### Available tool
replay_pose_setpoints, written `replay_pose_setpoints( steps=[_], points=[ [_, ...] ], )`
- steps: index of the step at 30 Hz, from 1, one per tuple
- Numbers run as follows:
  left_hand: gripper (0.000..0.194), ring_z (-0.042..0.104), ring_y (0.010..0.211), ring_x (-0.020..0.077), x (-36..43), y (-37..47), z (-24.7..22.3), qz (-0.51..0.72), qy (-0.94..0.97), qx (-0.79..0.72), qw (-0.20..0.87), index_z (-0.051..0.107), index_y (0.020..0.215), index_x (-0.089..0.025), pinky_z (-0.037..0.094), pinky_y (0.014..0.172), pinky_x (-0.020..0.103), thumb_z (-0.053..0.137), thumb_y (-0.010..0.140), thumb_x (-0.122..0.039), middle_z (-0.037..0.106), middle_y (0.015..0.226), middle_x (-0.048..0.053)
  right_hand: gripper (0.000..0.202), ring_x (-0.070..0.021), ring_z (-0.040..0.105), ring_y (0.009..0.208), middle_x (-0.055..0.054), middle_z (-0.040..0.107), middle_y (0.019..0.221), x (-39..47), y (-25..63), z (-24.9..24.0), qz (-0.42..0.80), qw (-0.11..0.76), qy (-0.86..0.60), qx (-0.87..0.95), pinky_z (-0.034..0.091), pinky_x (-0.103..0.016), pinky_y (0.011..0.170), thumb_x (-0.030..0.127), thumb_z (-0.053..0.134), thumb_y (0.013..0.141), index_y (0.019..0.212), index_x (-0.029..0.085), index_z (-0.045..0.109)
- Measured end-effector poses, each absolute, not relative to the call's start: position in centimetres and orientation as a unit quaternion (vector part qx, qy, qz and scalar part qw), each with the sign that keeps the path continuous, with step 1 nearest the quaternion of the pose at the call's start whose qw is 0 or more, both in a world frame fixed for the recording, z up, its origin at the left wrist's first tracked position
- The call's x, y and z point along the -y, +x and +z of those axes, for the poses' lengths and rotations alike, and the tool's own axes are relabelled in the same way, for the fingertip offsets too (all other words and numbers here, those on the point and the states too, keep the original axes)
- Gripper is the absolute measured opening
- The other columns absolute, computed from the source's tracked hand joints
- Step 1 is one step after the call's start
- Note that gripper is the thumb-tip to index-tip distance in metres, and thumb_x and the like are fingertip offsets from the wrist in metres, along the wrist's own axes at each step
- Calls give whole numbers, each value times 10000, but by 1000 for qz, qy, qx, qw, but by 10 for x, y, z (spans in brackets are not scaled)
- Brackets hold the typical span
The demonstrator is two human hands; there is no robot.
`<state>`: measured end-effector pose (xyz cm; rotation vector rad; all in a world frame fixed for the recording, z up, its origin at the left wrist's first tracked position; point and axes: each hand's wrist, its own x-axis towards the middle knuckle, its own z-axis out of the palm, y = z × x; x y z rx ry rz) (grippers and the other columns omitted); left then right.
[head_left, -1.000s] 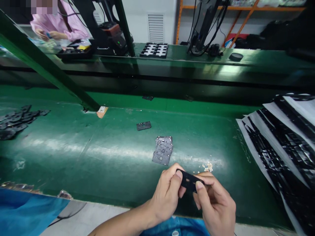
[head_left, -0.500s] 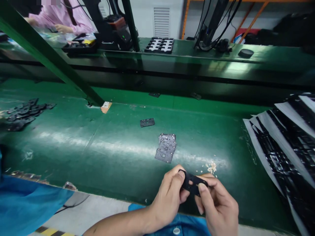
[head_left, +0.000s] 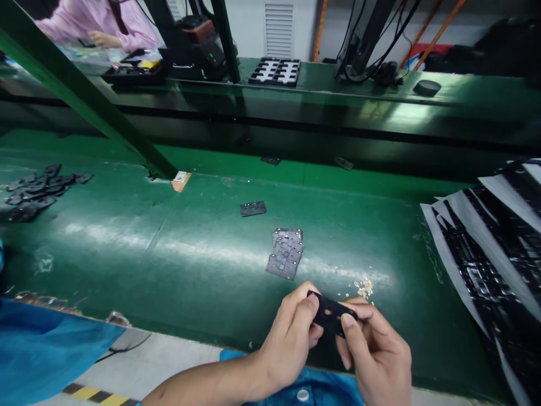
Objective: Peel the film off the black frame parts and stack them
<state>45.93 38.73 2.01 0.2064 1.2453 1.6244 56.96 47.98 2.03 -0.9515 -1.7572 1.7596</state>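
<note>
A small flat black plate with cut-outs [head_left: 331, 312] is held between my two hands, above the near edge of the green bench [head_left: 203, 299]. My left hand [head_left: 293, 324] pinches its left end, thumb on top. At the other end my right hand [head_left: 374, 344] grips it between thumb and fingers. Just beyond my hands lies an overlapping stack of similar dark plates [head_left: 286, 254]. One single black plate [head_left: 253, 208] rests farther back. Small pale scraps [head_left: 364, 288] are scattered beyond my right hand.
Black parts [head_left: 38, 192] are heaped at the left. Black-and-white strip sheets [head_left: 482, 265] cover the right side. A green post [head_left: 97, 107] slants across the left. On the far bench stand a white-and-black tray [head_left: 275, 72] and a round black object [head_left: 426, 88]. A person in pink sleeves [head_left: 135, 28] works there.
The view has shifted slightly. Both hands keep almost the same hold on the black plate, and the things on the bench lie as before.
</note>
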Motion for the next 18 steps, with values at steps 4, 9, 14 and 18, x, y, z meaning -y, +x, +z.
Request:
replay_pose_setpoints(
  steps=[4,9,14,18],
  points=[
    [356,210,463,61,-388,458,15,692,82,-519,495,417,762,-223,194,439,184,478,1023,-458,312,557,-111,110,-88,516,465,-33,650,854,-479,571,12,593,282,-276,702,421,-223,408,259,636,1045,1049,214,737],
    [311,186,430,76,-387,458,6,700,71,-520,485,422,758,-231,179,431,211,423,1019,-400,294,510,-118,139,-89,529,469,-31,654,855,-482,571,7,574,273,-222,740,420,-212,395,202,637,1030,1087,229,760],
    [358,481,623,120,-370,442,3,621,205,-622,431,572,810,-177,385,622,238,455,1069,-394,561,662,-24,125,-81,516,464,-10,630,824,-482,569,5,612,242,-263,706,432,-217,431,266,637,1045,1079,226,750],
    [227,530,740,143,-349,420,1,552,252,-702,373,656,1009,-162,413,694,253,573,1046,-370,607,819,-5,162,-94,558,463,5,620,785,-485,565,-8,618,176,-237,728,475,-214,449,301,623,1057,1124,207,737]
  ],
)
